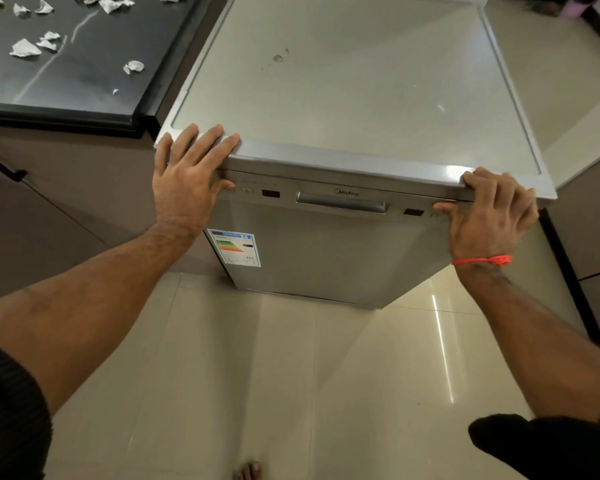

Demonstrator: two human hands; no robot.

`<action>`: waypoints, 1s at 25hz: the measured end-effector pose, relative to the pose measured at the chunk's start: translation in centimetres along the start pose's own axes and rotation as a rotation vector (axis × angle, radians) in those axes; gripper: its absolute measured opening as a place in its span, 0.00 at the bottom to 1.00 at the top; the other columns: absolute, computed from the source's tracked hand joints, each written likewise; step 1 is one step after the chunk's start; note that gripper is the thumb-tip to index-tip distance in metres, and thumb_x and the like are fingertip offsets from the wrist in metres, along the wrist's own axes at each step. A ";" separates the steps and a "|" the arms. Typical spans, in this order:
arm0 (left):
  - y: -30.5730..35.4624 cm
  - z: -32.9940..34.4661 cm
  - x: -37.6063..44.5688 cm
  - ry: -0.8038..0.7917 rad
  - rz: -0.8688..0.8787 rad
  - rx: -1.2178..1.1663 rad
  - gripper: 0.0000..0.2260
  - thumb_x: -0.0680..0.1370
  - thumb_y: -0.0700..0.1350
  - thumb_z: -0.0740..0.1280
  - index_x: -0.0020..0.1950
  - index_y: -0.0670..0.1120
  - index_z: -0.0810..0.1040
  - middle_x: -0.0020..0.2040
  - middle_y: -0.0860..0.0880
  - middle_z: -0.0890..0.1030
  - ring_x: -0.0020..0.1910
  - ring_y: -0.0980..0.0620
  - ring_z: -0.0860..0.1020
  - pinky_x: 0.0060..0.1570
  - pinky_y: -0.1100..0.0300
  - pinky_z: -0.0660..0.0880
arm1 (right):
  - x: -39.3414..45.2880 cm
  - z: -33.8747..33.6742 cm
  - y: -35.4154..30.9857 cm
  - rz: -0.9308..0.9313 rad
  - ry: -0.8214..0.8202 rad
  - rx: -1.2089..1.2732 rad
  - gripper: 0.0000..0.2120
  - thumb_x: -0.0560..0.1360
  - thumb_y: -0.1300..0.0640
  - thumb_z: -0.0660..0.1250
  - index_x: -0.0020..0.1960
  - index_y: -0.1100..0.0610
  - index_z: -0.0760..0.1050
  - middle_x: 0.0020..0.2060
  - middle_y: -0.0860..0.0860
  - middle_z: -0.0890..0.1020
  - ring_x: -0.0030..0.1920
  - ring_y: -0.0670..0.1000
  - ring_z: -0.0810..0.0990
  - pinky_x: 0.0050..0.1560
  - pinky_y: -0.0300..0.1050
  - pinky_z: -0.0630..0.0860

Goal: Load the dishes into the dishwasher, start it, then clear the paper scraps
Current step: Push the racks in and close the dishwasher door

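Centre of the floor: dishwasher point(326, 244), door closed, freestanding beside the dark table point(84, 84). Left hand point(184, 181) lies spread flat over its front-left top edge; right hand point(489, 216) curls round the front-right rim, probably to steady or shift it. Paper scraps point(25, 48) lie scattered on the table, uncleared.

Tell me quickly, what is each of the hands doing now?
Left hand: open, fingers straight, resting on the dishwasher top's front left corner.
Right hand: closed, fingers curled over the dishwasher top's front right edge.
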State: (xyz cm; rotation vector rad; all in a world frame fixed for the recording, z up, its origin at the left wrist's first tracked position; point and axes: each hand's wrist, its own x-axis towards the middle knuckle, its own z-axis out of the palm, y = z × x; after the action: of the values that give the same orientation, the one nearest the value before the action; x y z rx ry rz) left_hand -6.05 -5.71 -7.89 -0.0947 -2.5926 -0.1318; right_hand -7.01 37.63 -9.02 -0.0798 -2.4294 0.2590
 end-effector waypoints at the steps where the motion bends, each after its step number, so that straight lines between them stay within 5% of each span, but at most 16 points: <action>1: 0.3 -0.2 0.1 -0.022 -0.001 -0.005 0.33 0.75 0.50 0.74 0.78 0.55 0.67 0.77 0.51 0.70 0.77 0.43 0.65 0.77 0.40 0.55 | 0.1 -0.4 -0.3 0.009 -0.047 0.011 0.23 0.73 0.41 0.68 0.63 0.52 0.72 0.64 0.51 0.74 0.70 0.59 0.67 0.74 0.63 0.54; 5: 0.7 -2.3 0.7 -0.212 0.031 -0.002 0.37 0.75 0.50 0.75 0.80 0.53 0.61 0.79 0.47 0.64 0.79 0.40 0.59 0.77 0.35 0.52 | 0.8 -2.7 -1.9 0.026 -0.221 -0.063 0.22 0.73 0.50 0.72 0.63 0.53 0.70 0.65 0.51 0.71 0.71 0.59 0.65 0.75 0.62 0.53; 12: 0.4 -5.6 3.3 -0.583 0.064 0.011 0.41 0.77 0.52 0.73 0.83 0.54 0.52 0.82 0.46 0.54 0.81 0.38 0.51 0.77 0.33 0.52 | 2.7 -7.0 -5.4 0.129 -0.529 -0.100 0.23 0.69 0.71 0.63 0.61 0.54 0.68 0.65 0.52 0.70 0.72 0.58 0.63 0.62 0.61 0.71; 16: 0.4 -6.9 5.0 -0.753 0.079 0.013 0.42 0.77 0.52 0.73 0.83 0.55 0.50 0.83 0.46 0.51 0.81 0.37 0.51 0.76 0.32 0.55 | 3.9 -8.5 -6.0 0.138 -0.641 -0.142 0.25 0.69 0.73 0.63 0.61 0.53 0.69 0.62 0.50 0.70 0.63 0.56 0.69 0.56 0.62 0.74; 19: 0.3 -7.7 6.0 -0.856 0.101 0.028 0.42 0.78 0.52 0.72 0.83 0.55 0.47 0.83 0.46 0.48 0.81 0.37 0.49 0.76 0.33 0.56 | 4.6 -9.1 -6.1 0.160 -0.742 -0.121 0.25 0.69 0.73 0.59 0.61 0.53 0.68 0.67 0.48 0.68 0.67 0.56 0.65 0.51 0.59 0.77; 22: -0.2 -8.3 7.2 -0.920 0.147 0.037 0.41 0.78 0.51 0.71 0.83 0.55 0.49 0.83 0.48 0.50 0.80 0.38 0.54 0.73 0.36 0.65 | 5.2 -9.2 -5.7 0.133 -0.816 -0.147 0.29 0.68 0.73 0.57 0.65 0.52 0.66 0.69 0.46 0.65 0.70 0.56 0.62 0.45 0.54 0.78; 25: -0.7 -8.7 9.0 -0.992 0.191 0.016 0.37 0.78 0.51 0.69 0.83 0.54 0.52 0.82 0.47 0.56 0.76 0.40 0.63 0.69 0.41 0.71 | 6.5 -8.7 -6.4 0.124 -0.825 -0.272 0.21 0.73 0.68 0.61 0.63 0.56 0.70 0.59 0.53 0.72 0.60 0.59 0.72 0.46 0.57 0.78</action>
State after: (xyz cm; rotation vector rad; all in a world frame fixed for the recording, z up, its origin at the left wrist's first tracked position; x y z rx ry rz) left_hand -9.31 -7.05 4.15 -0.5125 -3.5427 0.0212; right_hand -6.31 33.65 2.92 -0.2938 -3.2768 -0.0011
